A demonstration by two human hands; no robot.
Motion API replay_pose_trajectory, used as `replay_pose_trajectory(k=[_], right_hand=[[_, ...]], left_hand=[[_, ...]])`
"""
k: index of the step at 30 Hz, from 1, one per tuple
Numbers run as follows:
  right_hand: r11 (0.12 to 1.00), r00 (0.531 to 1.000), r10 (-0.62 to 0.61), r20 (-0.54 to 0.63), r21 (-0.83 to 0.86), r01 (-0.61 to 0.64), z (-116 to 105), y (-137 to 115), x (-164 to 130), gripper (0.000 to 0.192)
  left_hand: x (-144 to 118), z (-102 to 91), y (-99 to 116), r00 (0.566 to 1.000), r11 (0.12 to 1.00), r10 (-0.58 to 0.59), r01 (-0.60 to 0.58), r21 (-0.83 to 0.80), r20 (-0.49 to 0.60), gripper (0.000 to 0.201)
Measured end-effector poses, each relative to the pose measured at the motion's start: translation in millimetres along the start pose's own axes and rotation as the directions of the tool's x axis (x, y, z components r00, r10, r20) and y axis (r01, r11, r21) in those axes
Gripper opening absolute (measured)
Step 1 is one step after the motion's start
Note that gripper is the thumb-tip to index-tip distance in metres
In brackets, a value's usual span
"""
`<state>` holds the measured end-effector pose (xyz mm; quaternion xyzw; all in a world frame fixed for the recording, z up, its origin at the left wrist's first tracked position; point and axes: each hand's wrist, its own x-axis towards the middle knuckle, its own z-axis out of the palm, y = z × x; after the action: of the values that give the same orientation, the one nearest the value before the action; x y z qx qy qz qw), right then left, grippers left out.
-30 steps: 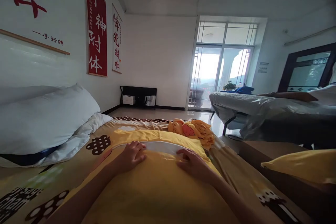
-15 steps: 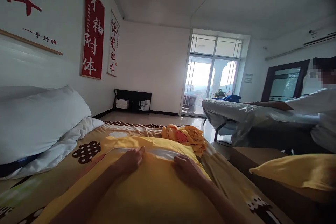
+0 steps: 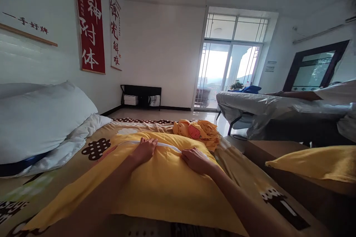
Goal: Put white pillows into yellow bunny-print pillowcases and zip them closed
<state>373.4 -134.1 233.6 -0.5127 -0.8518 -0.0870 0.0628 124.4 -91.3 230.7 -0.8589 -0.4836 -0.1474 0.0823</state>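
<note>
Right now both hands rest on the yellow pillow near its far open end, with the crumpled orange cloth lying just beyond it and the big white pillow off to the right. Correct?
Not quite. In the head view the white pillow lies to the left, by the wall. The rest holds: left hand and right hand rest on the yellow pillow near its far open end, orange cloth just beyond.

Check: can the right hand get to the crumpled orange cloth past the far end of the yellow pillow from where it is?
Probably yes. The right hand rests at the yellow pillow's far edge, and the crumpled orange cloth lies just beyond it on the bedsheet, with nothing between them.
</note>
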Motion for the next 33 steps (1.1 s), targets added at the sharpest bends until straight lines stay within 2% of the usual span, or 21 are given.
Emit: replay_pose_trajectory(k=[3,5,7,9,13,18,20,22,25,27,29,31,33], right_hand=[[0.998,0.999,-0.029,0.039,-0.054,0.031,-15.9,-1.5,3.6,0.033],[0.994,0.998,-0.064,0.020,-0.088,0.065,-23.0,-7.4,6.6,0.025],[0.992,0.995,-0.099,-0.025,-0.083,0.096,-22.6,-16.5,10.7,0.018],[0.991,0.991,-0.135,-0.027,-0.024,0.134,-14.7,-26.4,16.0,0.021],[0.970,0.978,-0.201,0.062,0.152,0.190,-0.3,-36.3,30.6,0.017],[0.963,0.963,-0.153,0.223,0.253,0.095,-10.6,-22.6,57.9,0.019],[0.970,0.946,-0.137,0.294,0.236,0.067,-8.2,-18.0,68.4,0.023],[0.973,0.929,-0.147,0.339,0.218,0.074,2.8,-18.2,74.3,0.026],[0.978,0.944,-0.153,0.294,0.183,0.102,26.9,-28.1,71.6,0.024],[0.987,0.968,-0.117,0.220,0.138,0.087,38.9,-38.4,64.5,0.025],[0.996,0.987,-0.020,0.161,0.090,0.006,42.8,-47.4,56.7,0.025],[0.992,0.988,0.102,0.119,0.062,-0.110,39.1,-51.2,50.8,0.025],[0.976,0.974,0.202,0.104,0.055,-0.208,32.2,-48.4,46.9,0.029]], left_hand=[[6.1,-7.5,3.5,1.000,1.000,-0.001,0.001,0.019,-0.022,0.032],[5.9,-13.7,5.8,0.998,0.999,0.041,-0.040,0.025,-0.040,0.029],[0.8,-17.4,6.3,0.994,0.995,0.096,-0.097,-0.027,-0.050,0.024],[-6.5,-17.8,3.1,0.996,0.989,0.092,-0.094,-0.115,-0.023,0.021],[-12.1,-15.8,-12.9,0.993,0.986,-0.010,0.030,-0.162,0.121,0.023],[-2.2,-18.5,-25.2,0.990,0.957,0.055,-0.016,-0.288,0.128,0.035],[-1.6,-12.9,-21.5,0.993,0.951,0.017,0.019,-0.308,0.113,0.039],[-5.8,0.3,-14.6,0.992,0.968,-0.069,0.092,-0.234,0.104,0.036],[-17.9,27.2,-6.7,0.984,0.981,-0.153,0.162,-0.105,0.088,0.030],[-25.5,41.5,-6.3,0.980,0.972,-0.190,0.196,-0.131,0.059,0.032],[-30.2,48.8,-9.0,0.973,0.953,-0.232,0.230,-0.195,0.015,0.031],[-32.1,49.3,-12.0,0.971,0.952,-0.237,0.228,-0.206,-0.018,0.027],[-32.8,45.0,-13.3,0.981,0.966,-0.195,0.191,-0.173,-0.007,0.018]])
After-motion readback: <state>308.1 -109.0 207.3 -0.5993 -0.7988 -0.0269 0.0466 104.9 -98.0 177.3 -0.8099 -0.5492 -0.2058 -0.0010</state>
